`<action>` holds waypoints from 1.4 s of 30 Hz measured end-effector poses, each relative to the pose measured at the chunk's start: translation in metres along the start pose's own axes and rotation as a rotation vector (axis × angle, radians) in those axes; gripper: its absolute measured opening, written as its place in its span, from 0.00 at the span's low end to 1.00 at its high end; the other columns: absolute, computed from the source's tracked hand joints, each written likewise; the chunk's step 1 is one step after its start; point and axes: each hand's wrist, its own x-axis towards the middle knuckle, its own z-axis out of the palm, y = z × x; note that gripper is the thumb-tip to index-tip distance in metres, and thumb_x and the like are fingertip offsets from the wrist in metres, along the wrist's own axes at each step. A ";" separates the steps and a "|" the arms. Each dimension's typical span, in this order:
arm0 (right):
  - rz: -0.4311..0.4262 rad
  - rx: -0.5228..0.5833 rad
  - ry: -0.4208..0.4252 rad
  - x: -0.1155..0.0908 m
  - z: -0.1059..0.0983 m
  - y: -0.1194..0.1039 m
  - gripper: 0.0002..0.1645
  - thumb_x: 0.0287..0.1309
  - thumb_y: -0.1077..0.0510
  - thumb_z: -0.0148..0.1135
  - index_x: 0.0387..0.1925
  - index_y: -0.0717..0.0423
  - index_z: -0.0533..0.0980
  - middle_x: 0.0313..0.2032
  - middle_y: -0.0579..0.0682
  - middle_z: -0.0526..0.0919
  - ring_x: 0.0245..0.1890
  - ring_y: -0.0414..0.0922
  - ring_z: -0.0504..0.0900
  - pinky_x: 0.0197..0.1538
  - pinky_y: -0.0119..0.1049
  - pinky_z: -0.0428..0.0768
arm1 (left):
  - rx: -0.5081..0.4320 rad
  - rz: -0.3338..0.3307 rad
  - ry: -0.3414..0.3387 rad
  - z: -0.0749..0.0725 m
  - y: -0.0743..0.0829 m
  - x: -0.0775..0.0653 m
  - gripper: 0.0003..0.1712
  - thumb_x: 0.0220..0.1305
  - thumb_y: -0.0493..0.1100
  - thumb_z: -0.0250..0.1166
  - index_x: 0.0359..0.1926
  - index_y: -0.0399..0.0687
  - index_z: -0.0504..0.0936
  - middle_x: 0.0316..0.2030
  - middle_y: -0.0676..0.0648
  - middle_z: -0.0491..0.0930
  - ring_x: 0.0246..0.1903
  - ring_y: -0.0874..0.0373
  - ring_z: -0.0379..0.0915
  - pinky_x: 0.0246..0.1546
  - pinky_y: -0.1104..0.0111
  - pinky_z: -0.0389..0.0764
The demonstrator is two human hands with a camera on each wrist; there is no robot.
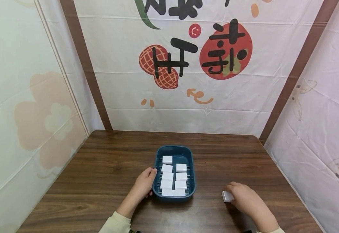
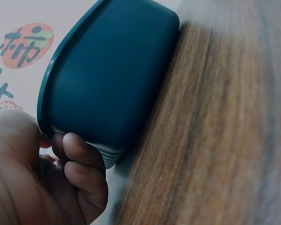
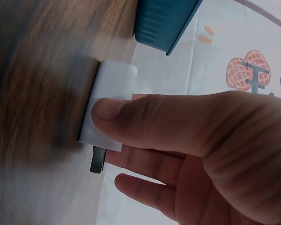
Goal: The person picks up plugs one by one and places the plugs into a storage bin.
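Observation:
A dark blue plastic bin point(image 1: 173, 199) stands on the table, holding several white charger plugs point(image 1: 167, 176) in two columns, their metal prongs pointing outward. My left hand point(image 1: 144, 183) grips the bin's left side, thumb at the rim and fingers curled against the outer wall. In the left wrist view the curled fingers point(image 2: 84, 173) press at the bin's side wall point(image 2: 112, 75). To the right of the bin, my right hand point(image 1: 246, 198) pinches another white charger plug point(image 3: 110, 89) low over the table. Its metal prongs point(image 3: 98, 159) stick out past the thumb.
The brown wood-grain table point(image 1: 122, 155) runs back to a printed white curtain point(image 1: 122, 94). More curtains hang along the left point(image 1: 0, 129) and right point(image 1: 312, 129) sides. The bin's far end has bare floor inside.

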 end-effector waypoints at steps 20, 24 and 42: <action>-0.133 -0.018 0.058 0.003 -0.009 0.004 0.22 0.44 0.63 0.79 0.44 0.56 0.82 0.39 0.46 0.81 0.37 0.46 0.84 0.42 0.44 0.84 | 0.006 -0.003 -0.001 0.000 -0.001 0.000 0.21 0.82 0.55 0.47 0.43 0.43 0.75 0.17 0.44 0.72 0.11 0.53 0.70 0.09 0.68 0.69; -0.144 -0.015 0.064 0.006 -0.015 0.002 0.23 0.45 0.63 0.78 0.46 0.56 0.82 0.38 0.44 0.81 0.38 0.44 0.84 0.42 0.44 0.84 | 0.004 -0.006 0.000 0.000 0.000 0.001 0.21 0.82 0.56 0.47 0.44 0.44 0.75 0.17 0.44 0.72 0.11 0.53 0.69 0.09 0.68 0.69; -0.151 0.050 0.008 0.024 -0.046 -0.006 0.24 0.50 0.63 0.77 0.51 0.57 0.81 0.42 0.44 0.79 0.39 0.42 0.83 0.41 0.41 0.83 | 0.002 0.016 0.003 0.001 0.000 -0.001 0.21 0.82 0.55 0.47 0.43 0.43 0.76 0.15 0.46 0.71 0.10 0.55 0.68 0.08 0.68 0.67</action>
